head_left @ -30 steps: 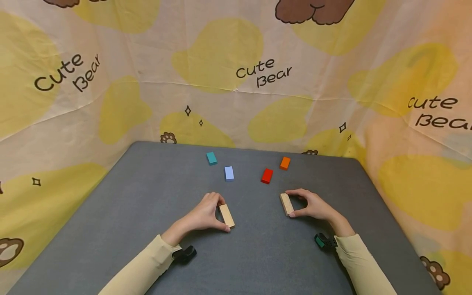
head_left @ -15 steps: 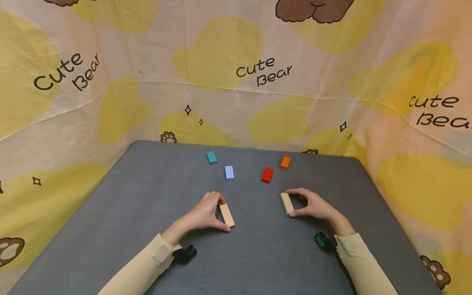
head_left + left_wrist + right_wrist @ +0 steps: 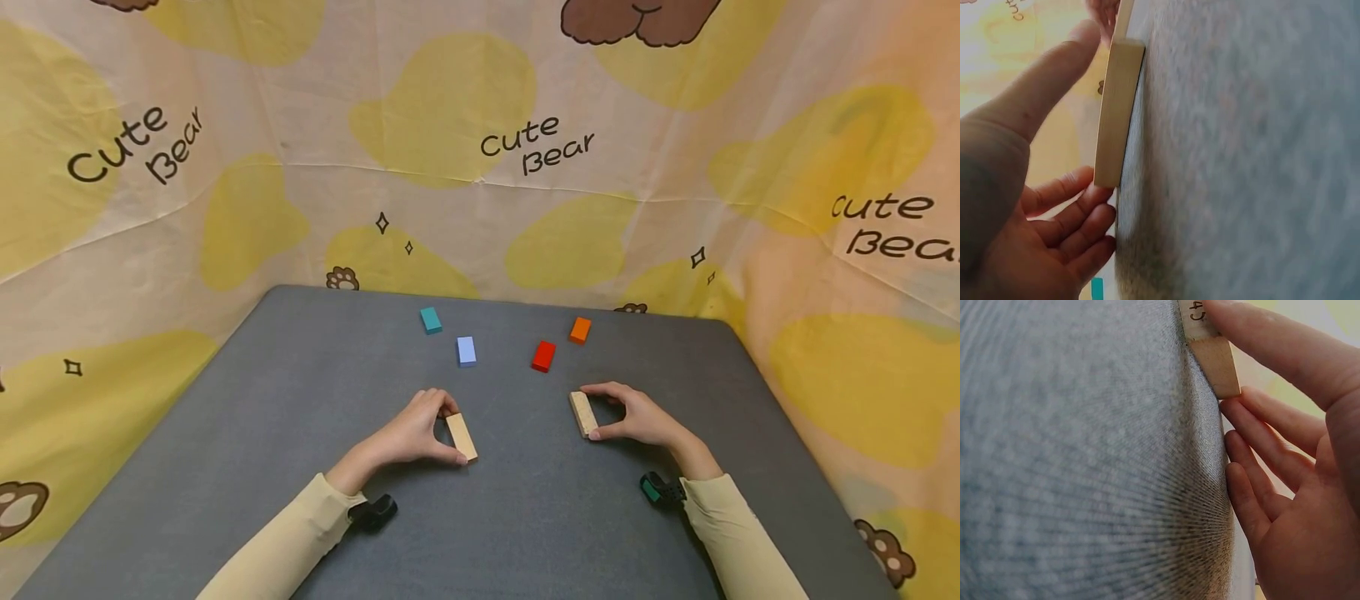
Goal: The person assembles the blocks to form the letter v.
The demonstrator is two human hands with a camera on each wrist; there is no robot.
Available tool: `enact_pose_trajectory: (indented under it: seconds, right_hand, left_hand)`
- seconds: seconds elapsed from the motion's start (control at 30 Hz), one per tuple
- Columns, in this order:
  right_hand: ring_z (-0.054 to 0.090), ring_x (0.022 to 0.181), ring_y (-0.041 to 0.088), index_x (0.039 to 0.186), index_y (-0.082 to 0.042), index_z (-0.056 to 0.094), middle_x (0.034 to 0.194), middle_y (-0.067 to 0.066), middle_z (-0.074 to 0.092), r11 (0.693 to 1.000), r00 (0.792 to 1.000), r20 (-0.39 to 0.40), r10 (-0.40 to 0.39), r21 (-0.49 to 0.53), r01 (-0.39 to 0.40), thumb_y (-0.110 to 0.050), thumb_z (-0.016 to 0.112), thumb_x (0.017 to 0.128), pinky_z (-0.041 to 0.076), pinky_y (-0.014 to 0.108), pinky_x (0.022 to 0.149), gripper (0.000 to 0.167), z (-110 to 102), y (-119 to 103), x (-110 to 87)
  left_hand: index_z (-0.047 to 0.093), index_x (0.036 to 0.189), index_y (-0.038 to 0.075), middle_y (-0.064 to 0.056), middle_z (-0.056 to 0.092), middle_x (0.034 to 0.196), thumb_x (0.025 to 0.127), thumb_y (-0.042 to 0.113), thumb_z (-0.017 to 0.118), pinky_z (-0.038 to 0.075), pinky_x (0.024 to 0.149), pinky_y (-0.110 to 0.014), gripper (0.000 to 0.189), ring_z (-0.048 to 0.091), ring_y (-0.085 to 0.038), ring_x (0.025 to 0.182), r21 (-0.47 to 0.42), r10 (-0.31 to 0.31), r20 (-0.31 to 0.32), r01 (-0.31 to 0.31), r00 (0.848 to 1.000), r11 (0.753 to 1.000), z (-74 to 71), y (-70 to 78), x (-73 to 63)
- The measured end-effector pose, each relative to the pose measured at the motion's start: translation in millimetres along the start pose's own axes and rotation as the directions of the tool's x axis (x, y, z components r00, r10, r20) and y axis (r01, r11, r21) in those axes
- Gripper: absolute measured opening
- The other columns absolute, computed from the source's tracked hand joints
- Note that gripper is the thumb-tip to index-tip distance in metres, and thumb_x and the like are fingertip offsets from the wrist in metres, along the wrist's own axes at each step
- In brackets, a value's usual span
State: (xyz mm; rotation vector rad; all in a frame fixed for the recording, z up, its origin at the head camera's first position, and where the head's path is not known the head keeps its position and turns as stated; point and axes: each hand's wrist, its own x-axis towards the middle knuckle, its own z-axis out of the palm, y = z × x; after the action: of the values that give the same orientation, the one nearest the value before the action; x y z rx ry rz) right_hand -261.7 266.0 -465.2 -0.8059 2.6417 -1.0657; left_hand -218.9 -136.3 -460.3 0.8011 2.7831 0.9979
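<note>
Two pale wooden blocks lie on the grey table in the head view. My left hand (image 3: 416, 431) is at the left wooden block (image 3: 461, 437), fingertips at its far end. In the left wrist view the thumb (image 3: 1054, 78) stands slightly apart from the near end of that wooden block (image 3: 1116, 115). My right hand (image 3: 637, 418) holds the right wooden block (image 3: 583, 415) by its two ends, thumb at the near one. Dark digits show on an end of this wooden block (image 3: 1213, 359) in the right wrist view, beside the thumb.
Farther back on the grey table (image 3: 525, 517) lie a teal block (image 3: 431, 320), a light blue block (image 3: 467, 351), a red block (image 3: 543, 356) and an orange block (image 3: 580, 330). A printed cloth (image 3: 427, 108) hangs behind and at both sides.
My left hand has shifted slightly left, and its thumb has eased back from the left block's near end. The right hand and all the blocks stay where they were.
</note>
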Motion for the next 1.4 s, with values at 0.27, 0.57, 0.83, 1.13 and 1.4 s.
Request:
enact_pose_trajectory:
  seconds: [0.27, 0.57, 0.83, 1.13, 1.4]
  right_hand:
    - [0.045, 0.125, 0.027, 0.136, -0.014, 0.051, 0.138, 0.007, 0.05, 1.0, 1.0, 0.003, 0.007, 0.008, -0.007, -0.036, 0.082, 0.072, 0.034, 0.053, 0.104, 0.075, -0.1, 0.0, -0.5]
    - [0.045, 0.126, 0.028, 0.136, -0.015, 0.051, 0.139, 0.007, 0.049, 1.0, 1.0, 0.004, 0.01, 0.011, -0.01, -0.037, 0.082, 0.072, 0.034, 0.053, 0.104, 0.074, 0.0, -0.1, -0.2]
    - [0.044, 0.127, 0.029, 0.136, -0.015, 0.051, 0.139, 0.008, 0.049, 1.0, 1.0, 0.005, 0.015, 0.012, -0.015, -0.036, 0.082, 0.072, 0.034, 0.053, 0.104, 0.074, -0.1, -0.9, -0.1]
    - [0.045, 0.125, 0.03, 0.136, -0.017, 0.051, 0.138, 0.008, 0.049, 1.0, 1.0, -0.005, 0.015, 0.008, -0.015, -0.038, 0.081, 0.073, 0.034, 0.055, 0.103, 0.073, -0.1, -2.2, -0.6]
    - [0.045, 0.124, 0.029, 0.136, -0.017, 0.051, 0.138, 0.007, 0.05, 1.0, 1.0, 0.0, 0.006, 0.014, -0.006, -0.038, 0.081, 0.072, 0.034, 0.055, 0.104, 0.074, 0.2, -0.7, -0.8]
  left_hand:
    - [0.058, 0.115, 0.011, 0.001, 0.059, 0.105, 0.064, 0.049, 0.084, 0.043, 0.087, -0.033, 0.069, 0.052, -0.015, 0.099, -0.059, 0.021, -0.012, -0.022, 1.0, 0.998, -4.2, -7.7, 1.2]
    - [0.058, 0.122, 0.011, 0.001, 0.062, 0.117, 0.071, 0.041, 0.081, 0.043, 0.094, -0.042, 0.063, 0.054, -0.016, 0.109, -0.155, 0.071, 0.055, -0.062, 0.996, 0.986, -11.7, -22.4, 5.7]
    - [0.059, 0.124, 0.012, 0.002, 0.06, 0.122, 0.075, 0.032, 0.08, 0.043, 0.095, -0.04, 0.057, 0.054, -0.017, 0.11, -0.238, 0.077, 0.107, -0.049, 0.991, 0.97, -14.9, -31.3, 14.2]
    - [0.06, 0.125, 0.016, 0.005, 0.062, 0.122, 0.075, 0.03, 0.08, 0.042, 0.091, -0.031, 0.055, 0.053, -0.015, 0.107, -0.252, 0.12, 0.185, -0.07, 0.975, 0.965, -18.6, -37.2, 26.9]
    - [0.062, 0.122, 0.017, 0.006, 0.065, 0.117, 0.077, 0.028, 0.079, 0.04, 0.088, -0.031, 0.05, 0.051, -0.016, 0.106, -0.266, 0.147, 0.22, -0.085, 0.964, 0.96, -19.0, -38.7, 28.1]
